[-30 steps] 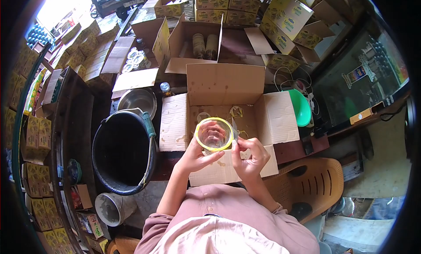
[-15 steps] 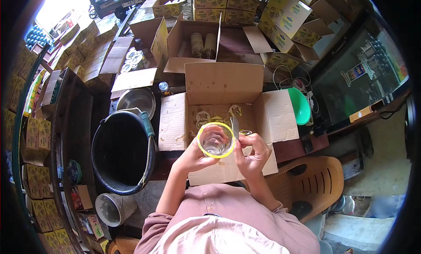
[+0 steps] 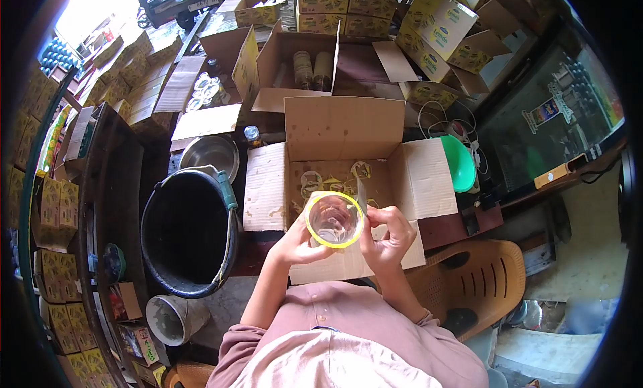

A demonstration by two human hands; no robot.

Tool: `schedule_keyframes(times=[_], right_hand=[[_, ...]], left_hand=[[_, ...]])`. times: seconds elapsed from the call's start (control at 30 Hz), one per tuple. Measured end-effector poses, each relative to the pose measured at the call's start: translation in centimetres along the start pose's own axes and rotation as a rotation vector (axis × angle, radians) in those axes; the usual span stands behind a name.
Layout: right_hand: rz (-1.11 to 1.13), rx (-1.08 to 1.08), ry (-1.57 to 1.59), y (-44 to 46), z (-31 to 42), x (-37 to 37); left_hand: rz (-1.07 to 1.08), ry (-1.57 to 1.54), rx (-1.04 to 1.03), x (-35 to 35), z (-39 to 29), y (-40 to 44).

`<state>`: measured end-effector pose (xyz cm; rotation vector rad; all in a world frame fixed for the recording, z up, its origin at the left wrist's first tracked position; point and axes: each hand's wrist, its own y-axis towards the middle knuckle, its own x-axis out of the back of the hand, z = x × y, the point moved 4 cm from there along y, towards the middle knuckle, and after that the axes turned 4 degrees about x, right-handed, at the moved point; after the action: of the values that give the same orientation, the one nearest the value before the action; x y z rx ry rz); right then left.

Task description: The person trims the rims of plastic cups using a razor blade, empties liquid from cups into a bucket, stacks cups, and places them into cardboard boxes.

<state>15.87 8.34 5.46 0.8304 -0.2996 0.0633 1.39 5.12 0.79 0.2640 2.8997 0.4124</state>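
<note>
A clear plastic cup with a yellow rim is tilted so its mouth faces up toward me. My left hand is wrapped round the cup's left side and underside. Pinched in my right hand is a thin flat grey blade, held against the rim's right side. Both hands are over the near flap of an open cardboard box. Inside the box lie several round lid pieces and yellow scraps.
A large black bucket and a metal bowl are at the left. A green bowl sits right of the box, above an orange chair. Farther back, another open box holds two cup stacks.
The cup in my left hand has moved slightly right and down, and its tilt has changed. My right hand has moved slightly down with the blade, which stays beside the rim.
</note>
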Motion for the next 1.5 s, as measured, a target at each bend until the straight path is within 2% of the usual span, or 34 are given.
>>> schedule_keyframes(times=[0.13, 0.27, 0.37, 0.57, 0.87, 0.97, 1.27, 1.37, 1.4, 1.5], right_hand=[[-0.046, -0.048, -0.012, 0.0, 0.1, 0.0], [-0.034, -0.086, 0.014, -0.2, 0.4, -0.1], [-0.045, -0.038, 0.026, -0.2, 0.8, -0.2], [-0.002, -0.002, -0.072, -0.1, 1.3, -0.3], [-0.037, 0.043, -0.092, -0.3, 1.4, -0.5], [-0.025, 0.047, -0.095, -0.4, 1.3, -0.7], [-0.017, 0.03, -0.09, 0.0, 0.7, -0.5], [-0.059, -0.042, -0.042, -0.1, 0.0, -0.8], [-0.068, -0.052, -0.029, -0.1, -0.1, -0.7], [-0.082, -0.078, -0.003, -0.2, -0.1, -0.6]], left_hand=[[-0.116, -0.093, 0.001, 0.1, 0.7, 0.1], [-0.137, -0.16, 0.015, 0.6, 1.1, -0.1], [-0.169, -0.199, 0.047, 0.3, 0.5, 0.0], [-0.097, -0.174, 0.075, 0.4, 0.7, 0.1], [-0.169, -0.149, 0.06, 0.5, 0.8, -0.2], [-0.13, -0.061, 0.006, 0.1, -0.4, 0.2], [-0.019, 0.04, 0.072, 0.3, -0.2, 0.1], [-0.085, -0.215, 0.09, 0.6, 1.1, -0.1], [-0.168, -0.248, 0.094, 0.5, 1.2, -0.4], [-0.152, -0.293, 0.098, 1.2, 2.6, -0.4]])
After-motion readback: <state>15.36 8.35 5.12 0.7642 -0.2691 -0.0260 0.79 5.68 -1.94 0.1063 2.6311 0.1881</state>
